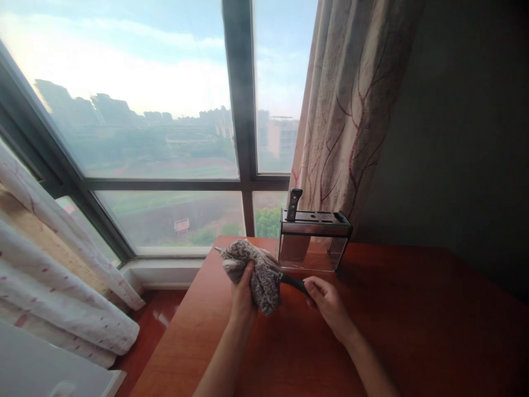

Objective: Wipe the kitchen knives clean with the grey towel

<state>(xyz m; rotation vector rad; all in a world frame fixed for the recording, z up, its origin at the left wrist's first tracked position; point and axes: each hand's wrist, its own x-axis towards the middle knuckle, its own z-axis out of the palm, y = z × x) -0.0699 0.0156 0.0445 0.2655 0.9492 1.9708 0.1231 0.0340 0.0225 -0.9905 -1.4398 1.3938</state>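
My right hand (324, 303) is closed around the black handle of a knife (294, 282), held level above the table with its tip to the left. A fuzzy grey-brown cloth (264, 286) is folded over the blade and hides most of it; only a short metal tip shows past the far side. My left hand (243, 298) grips the cloth around the blade, thumb on top. Just behind my hands stands a knife block (316, 225) with clear sides and a slotted metal top. Another black-handled knife (293, 204) sits upright in its left slot.
The reddish-brown wooden table (397, 320) reaches to a large window (165, 220) with dark frames. A patterned curtain (343, 110) hangs behind the block, and a second curtain (61, 286) hangs at the left. A white surface (45, 358) stands at the lower left.
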